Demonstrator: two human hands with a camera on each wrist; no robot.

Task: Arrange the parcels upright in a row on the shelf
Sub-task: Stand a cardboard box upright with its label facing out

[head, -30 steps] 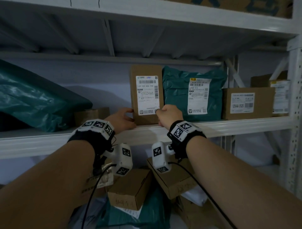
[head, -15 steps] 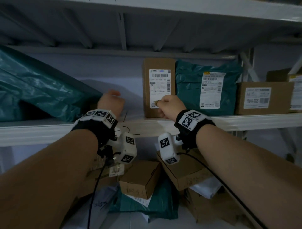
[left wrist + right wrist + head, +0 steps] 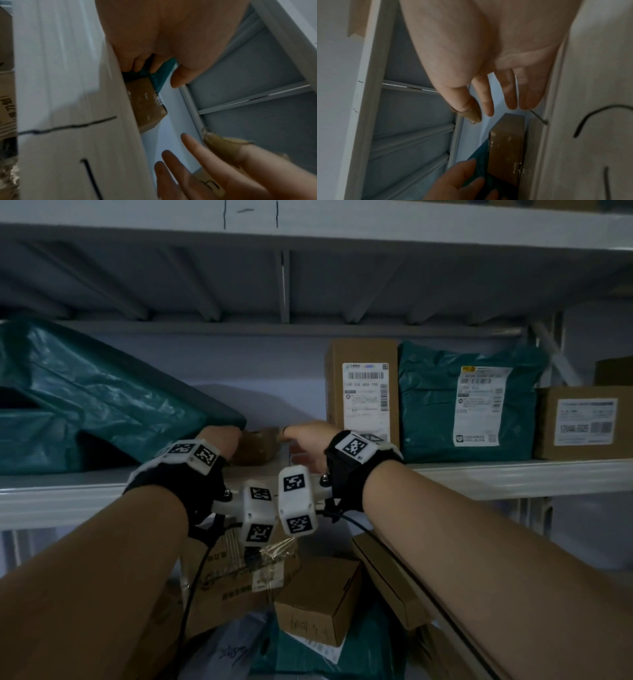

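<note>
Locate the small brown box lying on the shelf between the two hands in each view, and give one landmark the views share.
Head: small brown box sits centre frame on the shelf, between the left hand and right hand.
Left wrist: middle of the picture, just below the left hand's curled fingers.
Right wrist: lower right of centre, beyond the right hand's straight fingers.
Shared landmark: the teal bag beside the box, seen at and.

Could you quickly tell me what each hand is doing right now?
Left hand: grips the green bag.
Right hand: open, holding nothing.
</note>
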